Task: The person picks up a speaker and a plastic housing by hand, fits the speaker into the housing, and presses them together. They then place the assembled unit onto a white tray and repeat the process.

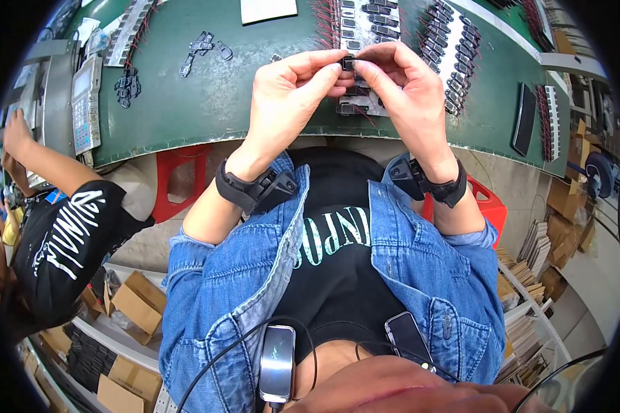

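Between my fingertips, over the near part of the green table (pixel 207 124), is a small black plastic part (pixel 348 63). My left hand (pixel 293 93) pinches it from one side with thumb and forefinger. From the other side, my right hand (pixel 410 86) grips it the same way, its fingers partly hidden behind the thumb. Right behind and below my hands lies a white strip (pixel 372 100) with rows of small black parts and thin red wires. One more black part (pixel 353 109) sits at that strip's near end.
Farther right lies another white strip (pixel 455 41) of black parts, then a black flat panel (pixel 524 117). Loose black parts (pixel 201 45) are scattered left, near a grey device with keys (pixel 84 103). At far left, a person's arm (pixel 55 162) reaches over. A red stool (pixel 179 182) stands below.
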